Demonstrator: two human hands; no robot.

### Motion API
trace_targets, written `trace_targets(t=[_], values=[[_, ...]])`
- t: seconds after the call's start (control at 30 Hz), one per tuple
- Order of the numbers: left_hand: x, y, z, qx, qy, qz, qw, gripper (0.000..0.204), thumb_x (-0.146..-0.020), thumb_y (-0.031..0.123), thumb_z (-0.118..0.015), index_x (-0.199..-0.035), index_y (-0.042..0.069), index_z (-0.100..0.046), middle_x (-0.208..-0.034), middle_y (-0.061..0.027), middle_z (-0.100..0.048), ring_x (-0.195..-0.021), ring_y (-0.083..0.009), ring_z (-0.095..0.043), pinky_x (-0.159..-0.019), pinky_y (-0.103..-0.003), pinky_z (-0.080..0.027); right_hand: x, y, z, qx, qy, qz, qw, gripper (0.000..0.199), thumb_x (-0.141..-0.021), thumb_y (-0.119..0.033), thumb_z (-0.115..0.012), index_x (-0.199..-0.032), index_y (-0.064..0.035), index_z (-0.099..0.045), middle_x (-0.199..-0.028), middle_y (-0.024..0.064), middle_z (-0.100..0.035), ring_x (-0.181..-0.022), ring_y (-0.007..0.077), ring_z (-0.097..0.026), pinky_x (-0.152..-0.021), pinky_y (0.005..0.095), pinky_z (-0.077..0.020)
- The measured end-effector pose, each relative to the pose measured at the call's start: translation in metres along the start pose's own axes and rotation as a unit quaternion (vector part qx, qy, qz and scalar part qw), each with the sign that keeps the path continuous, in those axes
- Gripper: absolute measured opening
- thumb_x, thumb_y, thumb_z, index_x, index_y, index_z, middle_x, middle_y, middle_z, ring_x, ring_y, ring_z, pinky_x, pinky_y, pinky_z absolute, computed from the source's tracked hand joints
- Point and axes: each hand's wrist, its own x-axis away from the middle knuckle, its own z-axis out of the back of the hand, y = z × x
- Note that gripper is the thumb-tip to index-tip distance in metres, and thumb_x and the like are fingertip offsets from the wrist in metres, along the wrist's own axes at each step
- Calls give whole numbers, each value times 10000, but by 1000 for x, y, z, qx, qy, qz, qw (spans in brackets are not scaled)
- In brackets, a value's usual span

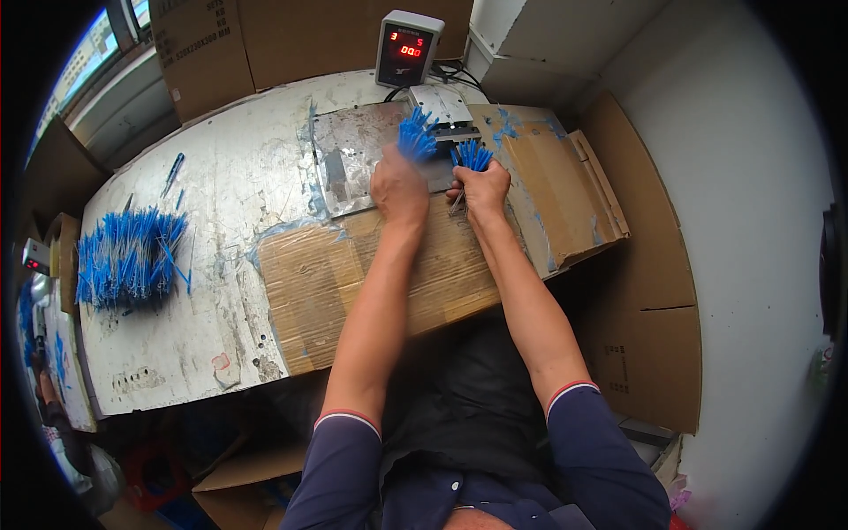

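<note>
Behind both hands (pixel 442 187), grey display box (pixel 407 48)

Grey box, red-lit dark screen (pixel 407 49), behind table; brown cartons (pixel 208 44) alongside.

1. A bunch of thin blue sticks (pixel 415 137), fanned out at the top and blurred, gripped in the left hand (pixel 399 187) above the metal plate (pixel 349 163)
2. A second bunch of blue sticks (pixel 472 156), tighter and upright, with pale thin ends showing below the fist, clasped in the right hand (pixel 481 190) just beside the first bunch, at the small grey machine (pixel 442 106)
</note>
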Motion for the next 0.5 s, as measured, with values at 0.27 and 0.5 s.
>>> trace_targets(t=[0.27, 0.5], values=[[-2, 1, -1, 13, 50, -53, 997, 184, -888, 18, -547, -1071, 22, -570, -897, -197, -672, -902, -392, -642, -810, -492, -474, -3, 2, -2, 7, -3, 1, 1000, 173, -809, 49, -720, -915, 11, -589, -723, 98, -650, -537, 174, -643, -431, 321, -574], [-1, -5, -4, 9, 34, -80, 996, 180, -870, 30, -554, -1047, 40, -582, -898, -176, -664, -903, -377, -631, -803, -478, -451, 3, 1, 3, -135, -26, -65, 988, 127, -819, 48, -691, -911, 11, -611, -796, 103, -664, -603, 199, -667, -476, 338, -604]])
